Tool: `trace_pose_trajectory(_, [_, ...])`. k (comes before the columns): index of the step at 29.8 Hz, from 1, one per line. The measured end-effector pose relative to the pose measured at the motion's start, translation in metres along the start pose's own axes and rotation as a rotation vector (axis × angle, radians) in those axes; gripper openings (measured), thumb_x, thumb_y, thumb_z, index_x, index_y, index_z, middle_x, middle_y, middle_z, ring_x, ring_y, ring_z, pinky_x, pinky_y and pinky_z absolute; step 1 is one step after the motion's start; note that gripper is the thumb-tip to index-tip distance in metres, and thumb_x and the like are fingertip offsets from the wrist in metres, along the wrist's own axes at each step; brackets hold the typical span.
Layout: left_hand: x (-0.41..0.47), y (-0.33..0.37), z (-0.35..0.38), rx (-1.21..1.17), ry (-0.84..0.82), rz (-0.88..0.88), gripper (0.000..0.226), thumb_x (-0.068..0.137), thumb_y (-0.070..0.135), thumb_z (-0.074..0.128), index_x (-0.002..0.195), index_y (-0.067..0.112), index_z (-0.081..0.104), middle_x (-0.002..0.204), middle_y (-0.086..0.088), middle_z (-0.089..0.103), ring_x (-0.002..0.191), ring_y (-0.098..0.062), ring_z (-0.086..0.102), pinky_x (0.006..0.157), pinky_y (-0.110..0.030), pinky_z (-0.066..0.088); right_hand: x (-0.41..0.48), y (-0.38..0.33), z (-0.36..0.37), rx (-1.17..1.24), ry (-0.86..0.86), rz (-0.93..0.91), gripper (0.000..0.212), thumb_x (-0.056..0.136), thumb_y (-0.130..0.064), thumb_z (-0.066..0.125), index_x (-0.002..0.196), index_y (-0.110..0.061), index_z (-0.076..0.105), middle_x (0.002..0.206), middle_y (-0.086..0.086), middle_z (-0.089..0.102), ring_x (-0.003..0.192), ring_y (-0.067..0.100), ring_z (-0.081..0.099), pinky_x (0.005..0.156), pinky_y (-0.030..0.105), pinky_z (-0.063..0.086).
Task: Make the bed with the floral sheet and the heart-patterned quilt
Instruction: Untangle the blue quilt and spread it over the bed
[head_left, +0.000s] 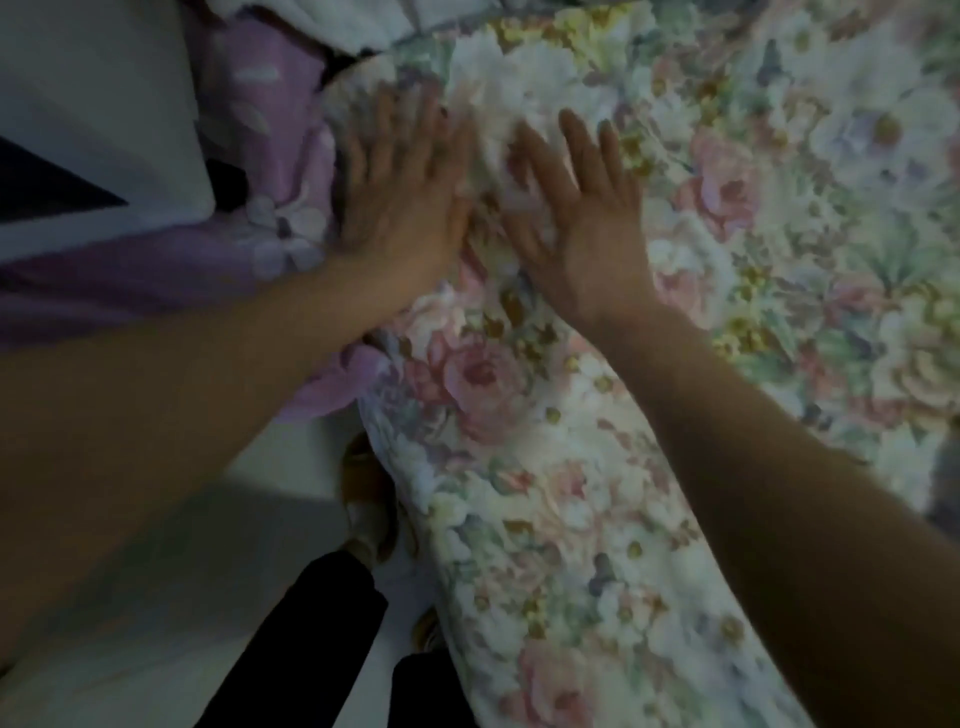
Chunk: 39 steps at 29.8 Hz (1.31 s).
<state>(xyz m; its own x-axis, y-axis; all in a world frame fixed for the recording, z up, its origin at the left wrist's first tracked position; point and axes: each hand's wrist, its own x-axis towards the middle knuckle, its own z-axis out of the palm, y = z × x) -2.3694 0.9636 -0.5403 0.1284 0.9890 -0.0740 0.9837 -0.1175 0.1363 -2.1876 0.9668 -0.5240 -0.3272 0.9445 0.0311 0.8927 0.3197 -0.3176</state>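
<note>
I see the bed (779, 249) covered almost wholly by the sheet (545, 519), whose near edge hangs over the bed's side towards the floor (171, 597). Left of the sheet a purple cloth (291, 130) with pale shapes lies bunched, touching the sheet's edge. Beyond the sheet's far left corner lies crumpled white fabric (332, 26). Two feet (369, 499) stand on the floor just beside the sheet's hanging edge.

Two bare hands lie flat, side by side, on a floral sheet (597, 467). The left hand (400, 208) is blurred near a lilac cloth (270, 130); the right hand (582, 208) spreads its fingers.
</note>
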Motion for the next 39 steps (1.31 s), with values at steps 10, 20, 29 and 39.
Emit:
trace_pose_trajectory(10, [-0.062,0.030,0.018,0.041,-0.163,0.032,0.066,0.092,0.072,0.019,0.151,0.042,0.015,0.165,-0.003,0.003,0.147,-0.048,-0.001,0.111,-0.073,0.007,-0.252,-0.021,0.013,0.057,-0.093,-0.003,0.057,0.102,-0.059,0.028,0.151,-0.031,0.036,0.162,0.006,0.021,0.151,0.034,0.010,0.115,0.059,0.017])
trace_pose_trajectory(20, [-0.136,0.120,0.024,0.257,-0.203,1.338,0.043,0.099,0.048,0.042,0.135,0.031,0.058,0.140,-0.014,0.051,0.140,-0.041,0.034,0.108,-0.068,0.022,-0.421,-0.023,0.022,0.091,-0.082,0.052,0.062,0.096,-0.060,0.049,0.149,-0.030,0.039,0.161,0.005,0.023,0.150,0.034,0.012,0.111,0.066,0.019])
trace_pose_trajectory(29, [-0.279,0.302,0.100,0.134,-0.215,0.722,0.067,0.100,0.062,0.012,0.157,0.032,-0.006,0.165,-0.002,-0.012,0.151,-0.030,-0.013,0.119,-0.058,0.000,-0.522,0.123,0.014,-0.318,0.140,0.500,0.059,0.100,-0.045,0.042,0.153,-0.022,0.032,0.160,0.012,0.025,0.148,0.036,0.021,0.111,0.065,0.022])
trace_pose_trajectory(39, [-0.284,0.303,0.108,0.165,-0.139,0.765,0.063,0.102,0.061,0.011,0.157,0.032,-0.001,0.166,-0.003,-0.004,0.152,-0.030,-0.005,0.118,-0.060,0.006,-0.531,0.129,0.025,-0.309,0.167,0.517,0.055,0.102,-0.044,0.033,0.154,-0.027,0.029,0.161,0.009,0.024,0.149,0.034,0.020,0.113,0.063,0.020])
